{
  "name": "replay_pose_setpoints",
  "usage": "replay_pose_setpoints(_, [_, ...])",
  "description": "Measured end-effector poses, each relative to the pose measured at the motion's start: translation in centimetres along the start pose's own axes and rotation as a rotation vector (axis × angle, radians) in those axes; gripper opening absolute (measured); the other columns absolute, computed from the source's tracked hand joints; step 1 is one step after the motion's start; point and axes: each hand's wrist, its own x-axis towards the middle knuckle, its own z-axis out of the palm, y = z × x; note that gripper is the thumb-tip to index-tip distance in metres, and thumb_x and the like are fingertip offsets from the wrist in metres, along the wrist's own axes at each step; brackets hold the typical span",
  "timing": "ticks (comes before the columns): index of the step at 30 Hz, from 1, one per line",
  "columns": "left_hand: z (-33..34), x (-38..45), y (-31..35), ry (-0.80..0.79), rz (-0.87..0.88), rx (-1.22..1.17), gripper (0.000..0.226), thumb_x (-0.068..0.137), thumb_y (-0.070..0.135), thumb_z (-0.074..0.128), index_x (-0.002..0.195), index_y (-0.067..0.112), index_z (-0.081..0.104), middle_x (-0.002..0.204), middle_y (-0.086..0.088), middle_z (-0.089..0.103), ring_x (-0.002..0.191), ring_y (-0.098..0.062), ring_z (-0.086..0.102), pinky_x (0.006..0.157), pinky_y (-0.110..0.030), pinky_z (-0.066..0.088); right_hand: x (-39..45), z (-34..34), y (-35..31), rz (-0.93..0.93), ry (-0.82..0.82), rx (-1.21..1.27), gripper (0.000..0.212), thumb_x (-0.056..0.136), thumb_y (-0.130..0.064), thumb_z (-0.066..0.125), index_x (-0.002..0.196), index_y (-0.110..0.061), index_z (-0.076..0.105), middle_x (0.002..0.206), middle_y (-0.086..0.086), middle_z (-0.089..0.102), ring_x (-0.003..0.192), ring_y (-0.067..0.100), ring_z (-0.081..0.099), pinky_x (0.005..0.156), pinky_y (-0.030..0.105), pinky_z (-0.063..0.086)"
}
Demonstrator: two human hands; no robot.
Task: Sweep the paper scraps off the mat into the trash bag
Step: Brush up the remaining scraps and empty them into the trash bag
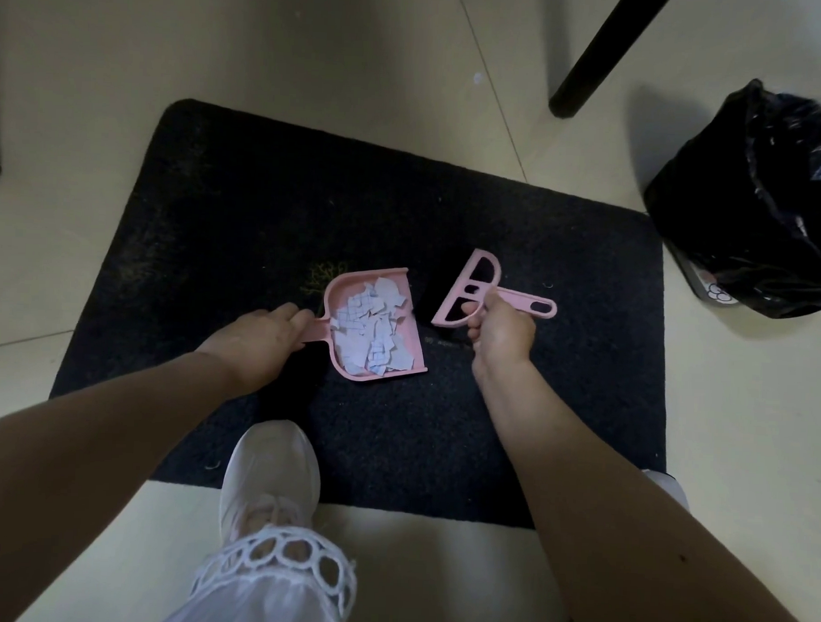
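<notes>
Head view, looking down. Both forearms reach forward over a black mat (pixel 245 202) lying on a pale tiled floor (pixel 315 42).

Left hand (pixel 258 342): palm down, fingers curled round the short handle of a pink dustpan (pixel 413 320). Pan rests flat on the mat, open edge toward the right. Paper scraps (pixel 371 328), white with a blue grid, are heaped inside the pan; a few tiny specks lie on the mat just right of it.

Right hand (pixel 501 328): wrist bent, fingers wrapped round the handle of a pink brush (pixel 474 285) where it meets the half-round head. Handle end points right, past the hand. Dark bristles face the pan, close beside its open edge; contact between them cannot be told.

Black trash bag (pixel 757 197): on the floor at the far right, off the mat, well apart from pan and brush.

A white shoe (pixel 268 473) stands on the mat's near edge. A dark furniture leg (pixel 594 56) stands on the floor beyond the mat.
</notes>
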Motion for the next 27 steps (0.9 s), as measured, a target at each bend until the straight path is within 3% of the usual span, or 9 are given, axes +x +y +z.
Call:
replay_pose_setpoints(5, [0.1,0.0,0.0,-0.010,-0.006,0.006,0.034,0.098,0.024,0.043,0.131,0.020,0.038,0.116,-0.004,0.048,0.084,-0.019,0.052,0.074,-0.033,0.047,0.6,0.1,-0.5,-0.021,0.069,0.131,0.024,0.095,-0.024,0.056,0.077,-0.010,0.063,0.076,0.005,0.068,0.052,0.008,0.052,0.051,0.020,0.041])
replay_pose_setpoints(11, [0.2,0.1,-0.1,-0.011,-0.014,0.021,0.032,0.098,0.025,0.043,0.130,0.021,0.038,0.116,-0.003,0.048,0.090,-0.022,0.057,0.074,-0.032,0.047,0.2,0.7,1.4,0.057,0.004,0.032,0.023,0.095,-0.021,0.054,0.076,-0.010,0.061,0.069,0.005,0.064,0.048,0.009,0.048,0.039,0.016,0.038])
replay_pose_setpoints(18, [0.0,0.0,0.0,-0.015,-0.012,0.007,0.032,0.099,0.028,0.040,0.130,0.020,0.039,0.118,-0.004,0.047,0.087,-0.021,0.054,0.075,-0.033,0.047,1.0,-1.2,-0.5,0.012,0.001,0.072,0.016,0.095,-0.018,0.053,0.088,-0.008,0.063,0.065,0.005,0.063,0.046,0.009,0.044,0.047,0.021,0.036])
replay_pose_setpoints(23, [-0.1,0.0,0.3,-0.022,-0.012,0.021,0.034,0.100,0.030,0.038,0.131,0.019,0.039,0.119,-0.004,0.047,0.094,-0.024,0.056,0.075,-0.032,0.044,0.7,-0.5,-1.0,-0.035,0.009,0.111,0.025,0.096,-0.021,0.055,0.075,-0.009,0.062,0.071,0.006,0.066,0.050,0.009,0.050,0.049,0.020,0.042])
replay_pose_setpoints(27, [-0.2,0.0,0.2,-0.027,-0.016,0.017,0.034,0.100,0.031,0.038,0.132,0.019,0.038,0.120,-0.005,0.047,0.095,-0.025,0.056,0.077,-0.034,0.046,-0.5,0.5,1.2,-0.012,-0.048,0.003,0.019,0.096,-0.020,0.055,0.093,-0.003,0.065,0.072,0.006,0.065,0.049,0.008,0.051,0.040,0.014,0.041])
